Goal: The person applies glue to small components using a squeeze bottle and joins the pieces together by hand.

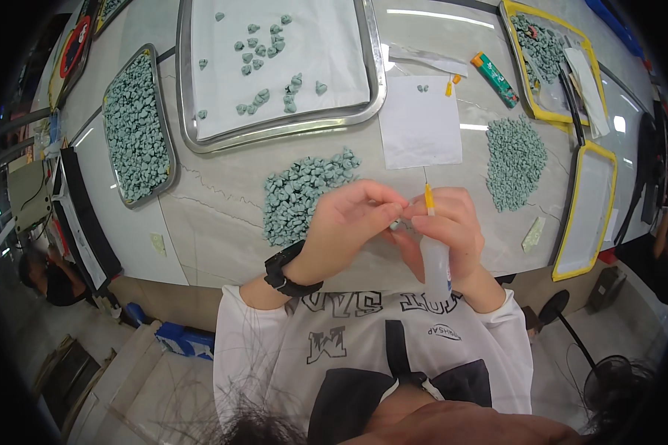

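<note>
My left hand, with a black watch on its wrist, is closed in a pinch. Its fingertips meet those of my right hand around a small pale green piece, mostly covered by the fingers. In my right hand rests a translucent white squeeze bottle with a yellow tip and a thin needle pointing away from me. Left of my hands lies a pile of larger green pieces. A heap of smaller green pieces is to the right. Ahead is a white paper sheet with tiny green pieces on it.
A metal tray with a white liner holds scattered green pieces. Another tray, full of them, stands at the left. Yellow-rimmed trays are at the right. A green and orange tube-shaped package lies beyond the sheet, near yellow tips.
</note>
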Demonstrator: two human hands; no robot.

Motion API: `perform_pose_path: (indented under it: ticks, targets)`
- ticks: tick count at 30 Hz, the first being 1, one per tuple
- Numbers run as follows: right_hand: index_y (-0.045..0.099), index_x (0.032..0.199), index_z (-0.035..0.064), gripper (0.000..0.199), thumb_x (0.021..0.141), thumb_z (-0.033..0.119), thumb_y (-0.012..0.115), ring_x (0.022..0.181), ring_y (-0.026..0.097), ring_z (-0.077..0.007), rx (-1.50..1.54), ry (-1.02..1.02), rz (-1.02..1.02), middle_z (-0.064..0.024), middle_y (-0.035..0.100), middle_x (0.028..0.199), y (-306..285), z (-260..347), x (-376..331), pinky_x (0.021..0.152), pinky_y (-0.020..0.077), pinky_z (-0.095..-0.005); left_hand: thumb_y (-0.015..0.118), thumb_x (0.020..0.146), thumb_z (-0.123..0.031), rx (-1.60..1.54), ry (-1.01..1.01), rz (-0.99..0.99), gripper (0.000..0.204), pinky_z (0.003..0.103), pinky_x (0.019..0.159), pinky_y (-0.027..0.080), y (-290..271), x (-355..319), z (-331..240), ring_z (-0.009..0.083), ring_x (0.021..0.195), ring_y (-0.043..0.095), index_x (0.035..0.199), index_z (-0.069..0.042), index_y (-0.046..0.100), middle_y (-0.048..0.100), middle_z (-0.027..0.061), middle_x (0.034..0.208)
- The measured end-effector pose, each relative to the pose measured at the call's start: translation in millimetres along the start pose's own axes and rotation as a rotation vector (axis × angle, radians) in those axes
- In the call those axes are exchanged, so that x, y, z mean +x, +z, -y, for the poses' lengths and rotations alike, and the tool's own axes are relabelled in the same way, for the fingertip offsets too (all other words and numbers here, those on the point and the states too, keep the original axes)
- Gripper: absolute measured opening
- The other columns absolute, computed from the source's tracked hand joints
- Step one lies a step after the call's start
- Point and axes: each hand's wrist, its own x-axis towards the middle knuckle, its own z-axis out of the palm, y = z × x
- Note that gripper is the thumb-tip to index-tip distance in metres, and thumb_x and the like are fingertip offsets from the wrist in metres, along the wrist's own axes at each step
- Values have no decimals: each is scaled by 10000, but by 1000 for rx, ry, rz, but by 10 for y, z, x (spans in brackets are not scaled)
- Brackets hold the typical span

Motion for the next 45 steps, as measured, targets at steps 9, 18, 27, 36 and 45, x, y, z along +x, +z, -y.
perform_pose_path:
  ticks: [9, 18, 27, 36, 45]
  targets:
    - [513, 1054, 92, 496, 652, -84, 745, 723, 583, -226, -56, -27, 4, -66, 602, 871, -20, -37, -39, 637, 468, -320, 561, 877, 34, 209, 271, 133, 201, 263, 838, 452, -78, -6, 49, 144, 946, 558, 1074, 46, 599, 554, 112, 1101]
    - [656, 989, 65, 358, 634, 92, 685, 772, 569, -226, -83, -95, -28, -71, 624, 956, -30, -114, -144, 638, 470, -312, 554, 868, 39, -95, 45, 130, 278, 286, 887, 428, -79, -2, 31, 173, 1037, 562, 1144, 39, 585, 581, 112, 1155]
    - [676, 979, 74, 358, 621, 87, 672, 793, 584, -223, -105, -89, -35, -60, 632, 954, -16, -85, -121, 650, 481, -317, 556, 855, 61, 102, 184, 136, 285, 285, 863, 441, -95, -9, 37, 174, 1027, 570, 1137, 49, 597, 596, 122, 1129]
    - [578, 1007, 78, 475, 599, -64, 773, 782, 604, -247, -128, -75, -30, -76, 649, 884, -11, -61, -76, 661, 505, -316, 556, 858, 77, 64, 33, 46, 301, 283, 893, 468, -79, -15, -34, 162, 1035, 583, 1156, 54, 593, 600, 119, 1146]
    - [559, 1030, 78, 472, 619, -27, 766, 818, 596, -260, -83, -9, 102, -89, 665, 917, -99, -42, -69, 707, 489, -333, 558, 862, 71, 141, 121, 77, 281, 280, 874, 480, -113, 22, 21, 165, 1026, 589, 1140, 46, 589, 601, 117, 1138]
